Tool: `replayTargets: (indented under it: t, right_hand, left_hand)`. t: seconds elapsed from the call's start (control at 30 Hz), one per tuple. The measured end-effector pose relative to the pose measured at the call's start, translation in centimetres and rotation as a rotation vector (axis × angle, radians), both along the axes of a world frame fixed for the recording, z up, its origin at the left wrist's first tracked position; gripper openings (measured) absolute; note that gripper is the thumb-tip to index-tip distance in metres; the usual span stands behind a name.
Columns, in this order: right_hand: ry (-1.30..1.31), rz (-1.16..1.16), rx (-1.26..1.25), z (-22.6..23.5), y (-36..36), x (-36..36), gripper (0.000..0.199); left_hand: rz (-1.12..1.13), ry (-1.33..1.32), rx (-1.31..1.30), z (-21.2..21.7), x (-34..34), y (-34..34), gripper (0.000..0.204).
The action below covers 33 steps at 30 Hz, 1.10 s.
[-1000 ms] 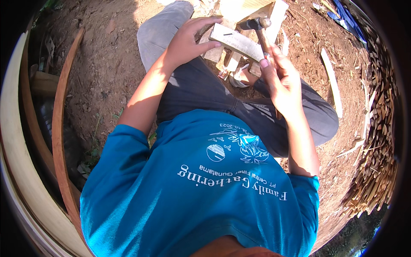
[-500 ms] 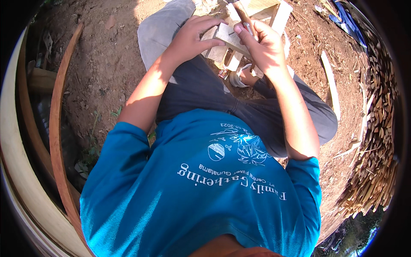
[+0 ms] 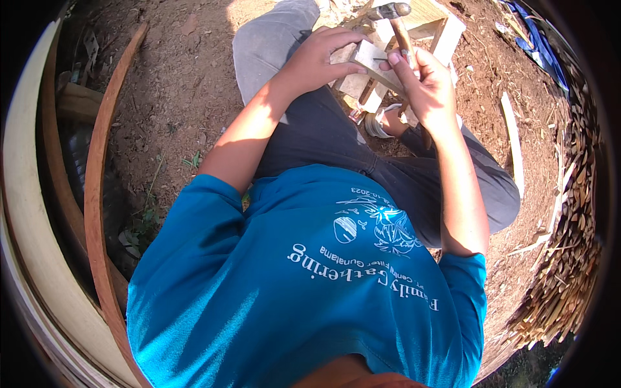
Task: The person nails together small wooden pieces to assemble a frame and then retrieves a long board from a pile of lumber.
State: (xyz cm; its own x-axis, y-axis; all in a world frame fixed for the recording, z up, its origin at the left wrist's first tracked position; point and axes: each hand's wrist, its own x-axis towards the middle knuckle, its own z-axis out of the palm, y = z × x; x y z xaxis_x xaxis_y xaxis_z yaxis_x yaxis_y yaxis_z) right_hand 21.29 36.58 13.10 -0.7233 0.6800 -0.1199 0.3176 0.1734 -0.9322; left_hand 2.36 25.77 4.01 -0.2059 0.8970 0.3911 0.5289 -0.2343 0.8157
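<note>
We are facing a wooden frame (image 3: 447, 40) beyond the wooden block (image 3: 373, 60). Right of the block, our right hand (image 3: 431, 87) is wrapping its fingers around a wood-handled hammer (image 3: 402, 39); at the block's left end, our left hand (image 3: 322, 58) is pinching it between thumb and fingers.

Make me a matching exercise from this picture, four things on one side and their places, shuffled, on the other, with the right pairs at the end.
Things:
1. Hammer
2. Pale wooden block
3. Heap of thin sticks
4. Reddish-brown curved strip

Places:
A. Along the picture's right side
B. Between the thumb and fingers of the left hand
C. On the picture's left side
D. In the right hand

Right pairs: 1-D, 2-B, 3-A, 4-C
</note>
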Motion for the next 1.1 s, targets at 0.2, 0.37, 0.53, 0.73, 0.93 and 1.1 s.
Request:
replayTargets:
  t: [0.2, 0.37, 0.53, 0.73, 0.93, 1.1]
  right_hand:
    - [-0.107, -0.029, -0.018, 1.0, -0.7, -1.3, 0.022]
    - [-0.167, -0.018, -0.004, 0.8, -0.3, -1.5, 0.021]
    - [-0.139, -0.007, -0.008, 0.9, -0.2, -1.5, 0.024]
    - [-0.131, -0.010, -0.015, 2.0, -0.6, -1.3, 0.024]
    - [0.023, -0.034, -0.053, 0.5, 0.3, -0.5, 0.023]
    - [-0.008, 0.031, 0.213, 0.7, 0.9, 1.9, 0.034]
  left_hand:
    - [-0.008, 0.024, 0.059, -0.2, -0.7, 0.1, 0.053]
    - [0.014, -0.001, 0.050, 0.1, -0.2, -0.3, 0.053]
    - [-0.002, -0.006, 0.083, -0.2, -0.7, 0.0, 0.051]
    - [0.003, -0.005, 0.047, 0.0, -0.5, 0.1, 0.051]
    - [-0.016, -0.028, -0.021, 0.2, -0.7, 0.1, 0.052]
    - [-0.005, -0.130, -0.131, 0.8, -0.3, -0.7, 0.051]
